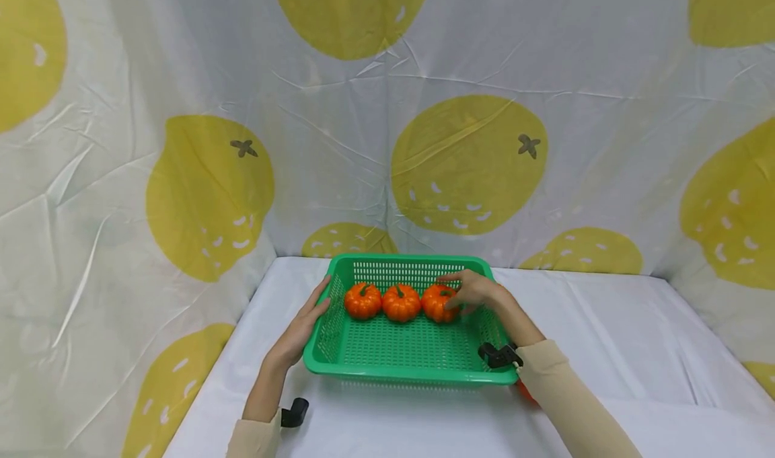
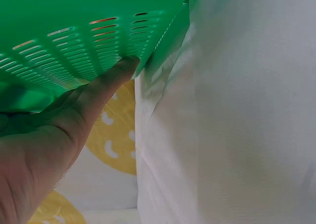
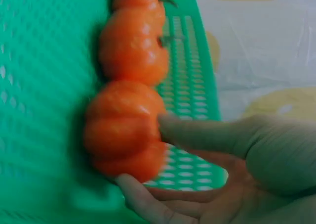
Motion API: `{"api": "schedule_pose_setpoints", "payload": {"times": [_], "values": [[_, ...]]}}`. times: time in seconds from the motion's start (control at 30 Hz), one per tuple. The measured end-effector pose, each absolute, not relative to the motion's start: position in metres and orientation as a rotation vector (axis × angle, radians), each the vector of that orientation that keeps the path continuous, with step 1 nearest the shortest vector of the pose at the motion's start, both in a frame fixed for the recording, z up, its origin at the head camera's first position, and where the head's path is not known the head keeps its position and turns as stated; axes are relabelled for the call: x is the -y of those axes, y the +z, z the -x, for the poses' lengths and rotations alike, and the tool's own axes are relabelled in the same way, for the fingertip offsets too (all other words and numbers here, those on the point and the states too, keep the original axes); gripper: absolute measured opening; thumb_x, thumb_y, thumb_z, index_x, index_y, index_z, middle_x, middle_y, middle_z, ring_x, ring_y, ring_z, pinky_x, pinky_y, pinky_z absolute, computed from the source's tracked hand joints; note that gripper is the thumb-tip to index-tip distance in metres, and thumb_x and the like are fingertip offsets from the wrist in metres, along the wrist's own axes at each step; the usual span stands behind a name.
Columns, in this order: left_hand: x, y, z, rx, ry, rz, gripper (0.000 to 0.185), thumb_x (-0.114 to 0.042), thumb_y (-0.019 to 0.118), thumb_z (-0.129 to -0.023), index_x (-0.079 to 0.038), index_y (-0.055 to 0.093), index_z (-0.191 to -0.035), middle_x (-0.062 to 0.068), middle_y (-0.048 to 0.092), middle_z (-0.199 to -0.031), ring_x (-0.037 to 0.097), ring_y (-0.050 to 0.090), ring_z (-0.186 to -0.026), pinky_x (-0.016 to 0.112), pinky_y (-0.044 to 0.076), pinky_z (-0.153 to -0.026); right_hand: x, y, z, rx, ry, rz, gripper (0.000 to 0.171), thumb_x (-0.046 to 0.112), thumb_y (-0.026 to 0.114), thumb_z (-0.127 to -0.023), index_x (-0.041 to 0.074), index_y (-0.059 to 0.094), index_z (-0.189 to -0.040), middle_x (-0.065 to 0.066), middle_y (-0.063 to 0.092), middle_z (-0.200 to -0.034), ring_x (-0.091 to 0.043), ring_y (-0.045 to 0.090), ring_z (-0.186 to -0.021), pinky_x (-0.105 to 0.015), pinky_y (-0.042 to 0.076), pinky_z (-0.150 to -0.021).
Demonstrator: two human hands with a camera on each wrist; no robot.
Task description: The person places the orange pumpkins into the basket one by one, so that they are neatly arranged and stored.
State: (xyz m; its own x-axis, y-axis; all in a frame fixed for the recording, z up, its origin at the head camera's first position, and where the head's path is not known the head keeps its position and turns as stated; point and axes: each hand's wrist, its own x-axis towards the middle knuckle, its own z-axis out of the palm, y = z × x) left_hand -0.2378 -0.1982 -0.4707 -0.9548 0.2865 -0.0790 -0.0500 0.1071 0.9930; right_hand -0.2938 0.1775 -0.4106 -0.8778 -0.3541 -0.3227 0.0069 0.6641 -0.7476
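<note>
Three small orange pumpkins with green stems sit in a row in the green plastic basket: the left pumpkin, the middle pumpkin and the right pumpkin. My right hand reaches over the basket's right side. In the right wrist view its thumb and a finger hold the nearest pumpkin from two sides, slightly blurred. Against the outside of the basket's left wall rests my left hand, its fingers extended. The left wrist view shows that hand touching the slotted wall.
An orange object lies outside the basket's front right corner, mostly hidden by the right sleeve. The white tabletop surrounds the basket. Behind and at the sides hangs a lemon-printed cloth.
</note>
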Motion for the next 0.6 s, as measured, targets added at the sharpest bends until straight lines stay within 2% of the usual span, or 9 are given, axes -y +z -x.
{"api": "schedule_pose_setpoints", "payload": {"times": [0.07, 0.1, 0.13, 0.2, 0.3, 0.4, 0.6], "values": [[0.198, -0.47, 0.238, -2.132, 1.927, -0.236, 0.057, -0.034, 0.035, -0.114, -0.035, 0.013, -0.167, 0.005, 0.001, -0.176, 0.035, -0.002, -0.162, 0.063, 0.005, -0.128, -0.183, -0.401, 0.292, -2.453, -1.089, 0.305, 0.068, 0.002, 0.072, -0.094, -0.001, 0.043, -0.155, -0.038, 0.053, -0.138, -0.014, 0.062, -0.068, -0.041, 0.062, -0.072], [0.198, -0.47, 0.239, -2.134, 1.923, -0.244, 0.058, -0.034, 0.034, -0.114, -0.034, 0.012, -0.167, 0.006, 0.0, -0.176, 0.036, -0.002, -0.162, 0.063, 0.005, -0.128, -0.187, -0.395, 0.29, -2.464, -1.095, 0.327, 0.067, 0.005, 0.071, -0.096, -0.001, 0.042, -0.156, -0.038, 0.054, -0.138, -0.017, 0.064, -0.074, -0.042, 0.061, -0.075], [0.197, -0.47, 0.239, -2.134, 1.921, -0.244, 0.058, -0.034, 0.034, -0.114, -0.034, 0.012, -0.167, 0.006, 0.001, -0.176, 0.035, -0.002, -0.162, 0.063, 0.005, -0.128, -0.192, -0.388, 0.288, -2.492, -1.086, 0.361, 0.066, 0.008, 0.069, -0.098, -0.001, 0.041, -0.156, -0.038, 0.053, -0.141, -0.022, 0.067, -0.084, -0.044, 0.06, -0.079], [0.198, -0.47, 0.239, -2.138, 1.916, -0.246, 0.058, -0.035, 0.034, -0.114, -0.033, 0.012, -0.167, 0.006, 0.001, -0.176, 0.035, -0.002, -0.162, 0.063, 0.005, -0.127, -0.204, -0.376, 0.283, -2.543, -1.087, 0.416, 0.064, 0.013, 0.066, -0.101, 0.0, 0.04, -0.157, -0.038, 0.053, -0.141, -0.036, 0.067, -0.105, -0.049, 0.057, -0.09], [0.198, -0.47, 0.238, -2.143, 1.913, -0.245, 0.058, -0.035, 0.035, -0.114, -0.034, 0.012, -0.167, 0.006, 0.0, -0.176, 0.035, -0.003, -0.162, 0.064, 0.004, -0.127, -0.227, -0.362, 0.275, -2.612, -1.092, 0.448, 0.063, 0.021, 0.063, -0.104, 0.005, 0.038, -0.16, -0.037, 0.045, -0.151, -0.05, 0.05, -0.137, -0.059, 0.049, -0.105], [0.199, -0.47, 0.236, -2.144, 1.919, -0.224, 0.058, -0.035, 0.036, -0.114, -0.035, 0.012, -0.167, 0.006, 0.0, -0.176, 0.035, -0.002, -0.162, 0.063, 0.005, -0.127, -0.25, -0.359, 0.267, -2.668, -1.084, 0.44, 0.064, 0.024, 0.062, -0.105, 0.005, 0.037, -0.16, -0.036, 0.043, -0.153, -0.053, 0.043, -0.141, -0.064, 0.045, -0.107], [0.2, -0.471, 0.236, -2.142, 1.911, -0.219, 0.059, -0.04, 0.037, -0.113, -0.039, 0.012, -0.166, 0.004, -0.001, -0.176, 0.034, -0.001, -0.162, 0.06, 0.008, -0.127, -0.296, -0.379, 0.244, -2.756, -1.028, 0.414, 0.065, 0.029, 0.064, -0.104, -0.001, 0.039, -0.157, -0.035, 0.05, -0.148, -0.053, 0.05, -0.135, -0.065, 0.049, -0.102]]}}
